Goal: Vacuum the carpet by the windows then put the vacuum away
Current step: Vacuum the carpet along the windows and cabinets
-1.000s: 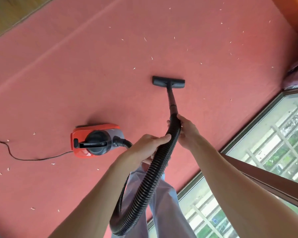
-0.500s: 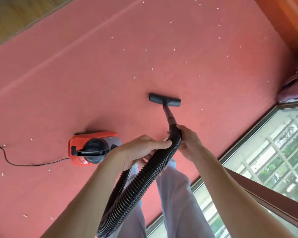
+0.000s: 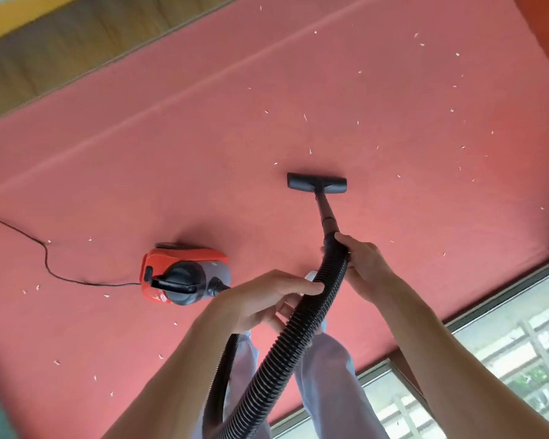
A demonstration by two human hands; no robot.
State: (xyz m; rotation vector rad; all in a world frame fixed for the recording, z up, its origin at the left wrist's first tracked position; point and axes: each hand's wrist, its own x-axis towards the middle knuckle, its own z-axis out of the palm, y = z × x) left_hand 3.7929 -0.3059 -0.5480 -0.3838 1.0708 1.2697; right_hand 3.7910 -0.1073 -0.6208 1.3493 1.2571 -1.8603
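A red and grey canister vacuum [image 3: 184,275] sits on the red carpet [image 3: 203,153] to my left. Its black ribbed hose [image 3: 286,346] loops up between my legs to a black wand [image 3: 325,213], which ends in a flat black floor nozzle [image 3: 316,183] resting on the carpet ahead of me. My right hand [image 3: 363,264] grips the hose where it joins the wand. My left hand [image 3: 267,299] holds the hose a little lower. Small pale scraps [image 3: 305,117] lie scattered over the carpet, mostly beyond and right of the nozzle.
The vacuum's black power cord [image 3: 45,255] trails across the carpet to the left edge. A floor-level window [image 3: 504,353] with a dark frame runs along the lower right. A wooden floor strip [image 3: 61,49] borders the carpet at the upper left.
The nozzle was pulled back toward me and has now been pushed forward again. My view has shifted right, so the vacuum body appears nearer the middle. Both hands kept their grip.
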